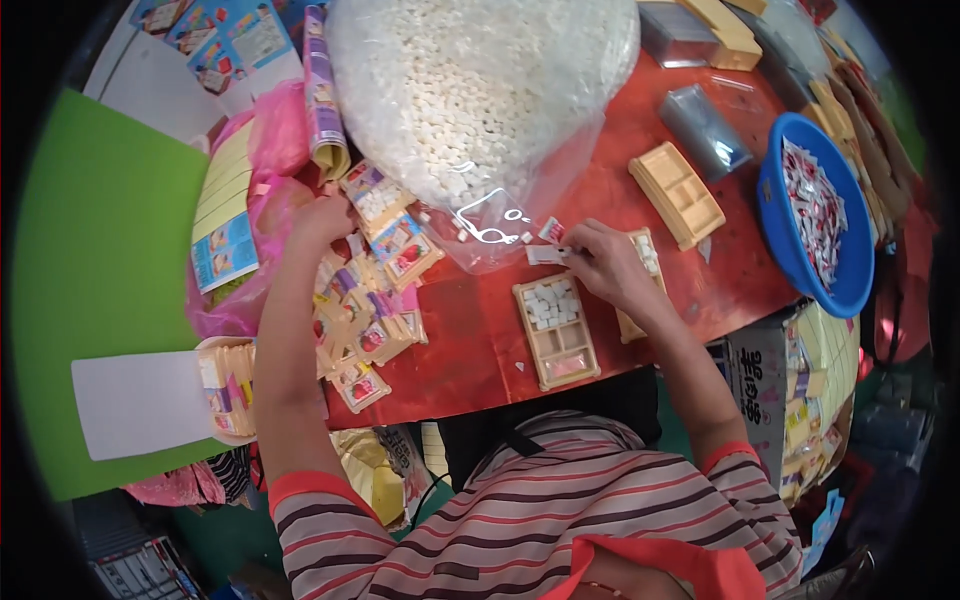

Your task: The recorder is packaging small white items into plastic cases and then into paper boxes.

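1. So, far L: stack of labelled packs (229,386) by table edge; looks done.
2. L hand (325,215) at upper side of heap of labelled trays (374,338); fingers part hidden, grip can't tell. Heap prob. finished, going by labels.
3. Ctr: clear bag (578,150) w/ lots of white cubes (460,110) left.
4. Front tray (544,342) on red table (455,370): top compt. full of cubes, bottom has pink packet, middle two bare. Approx. half done, I'd say.
5. R hand (594,260), above tray: fingertips at small white packet (545,255), red/white sachet (552,230) adj.; pinched or just touched, can't tell.
6. 2nd tray (629,327), partly under R hand: cubes in, rest hidden.
7. R: unfilled tray (677,195), not started; blue basin (775,205), plenty of sachets left.
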The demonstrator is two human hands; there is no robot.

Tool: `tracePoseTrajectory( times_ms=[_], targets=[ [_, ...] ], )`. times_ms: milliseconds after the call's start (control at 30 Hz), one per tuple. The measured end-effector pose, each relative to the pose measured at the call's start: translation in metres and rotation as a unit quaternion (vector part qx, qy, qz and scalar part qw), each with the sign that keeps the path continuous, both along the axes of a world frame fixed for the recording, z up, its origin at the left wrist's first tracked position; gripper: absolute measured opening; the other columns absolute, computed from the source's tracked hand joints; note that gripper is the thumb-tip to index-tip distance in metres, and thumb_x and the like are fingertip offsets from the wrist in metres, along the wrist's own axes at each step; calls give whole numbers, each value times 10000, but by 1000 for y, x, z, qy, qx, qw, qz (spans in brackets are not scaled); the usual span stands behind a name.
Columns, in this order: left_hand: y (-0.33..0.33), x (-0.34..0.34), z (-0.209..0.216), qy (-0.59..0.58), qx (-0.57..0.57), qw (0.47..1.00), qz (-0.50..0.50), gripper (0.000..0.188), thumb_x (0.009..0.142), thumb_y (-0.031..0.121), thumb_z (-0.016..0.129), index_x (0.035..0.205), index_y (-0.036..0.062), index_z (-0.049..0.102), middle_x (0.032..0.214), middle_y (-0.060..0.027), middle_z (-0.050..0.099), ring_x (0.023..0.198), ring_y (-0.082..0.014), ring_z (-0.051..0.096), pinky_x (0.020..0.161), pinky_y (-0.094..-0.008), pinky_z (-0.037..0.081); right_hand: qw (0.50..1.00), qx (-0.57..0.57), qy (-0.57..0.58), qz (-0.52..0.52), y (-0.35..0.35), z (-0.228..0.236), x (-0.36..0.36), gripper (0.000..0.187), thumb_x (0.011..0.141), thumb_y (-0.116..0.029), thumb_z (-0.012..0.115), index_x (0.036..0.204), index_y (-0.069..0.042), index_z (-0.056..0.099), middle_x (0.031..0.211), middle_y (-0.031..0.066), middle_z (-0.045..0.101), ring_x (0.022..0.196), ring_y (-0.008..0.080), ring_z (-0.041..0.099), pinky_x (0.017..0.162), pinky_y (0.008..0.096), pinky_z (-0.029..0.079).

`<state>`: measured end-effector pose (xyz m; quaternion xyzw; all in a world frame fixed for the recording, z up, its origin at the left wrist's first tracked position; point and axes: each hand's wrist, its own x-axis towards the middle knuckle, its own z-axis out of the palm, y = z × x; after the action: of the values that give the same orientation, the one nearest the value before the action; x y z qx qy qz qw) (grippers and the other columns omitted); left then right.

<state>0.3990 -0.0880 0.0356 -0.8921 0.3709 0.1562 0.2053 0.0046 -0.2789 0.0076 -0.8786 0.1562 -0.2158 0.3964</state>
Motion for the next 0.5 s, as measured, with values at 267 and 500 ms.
tracePoseTrajectory(
  times_ms=[267,500],
  targets=[
    [27,11,7,48,-80,995,-19,424,860,377,573,1162,93,661,1055,-229,678,984,-374,662,846,-481,516,998,-48,41,22,-10,-5,8,124,814,-75,668,921,-23,634,899,147,605,796,323,634,703,405,512],
    [24,-89,77,53,-386,919,-65,188,874,197,602,929,21,633,742,-157,641,680,-273,638,619,-385,469,990,-138,3,-24,-20,4,-14,187,864,-108,648,1042,-51,658,1073,141,613,902,314,634,746,385,513]
  ],
)
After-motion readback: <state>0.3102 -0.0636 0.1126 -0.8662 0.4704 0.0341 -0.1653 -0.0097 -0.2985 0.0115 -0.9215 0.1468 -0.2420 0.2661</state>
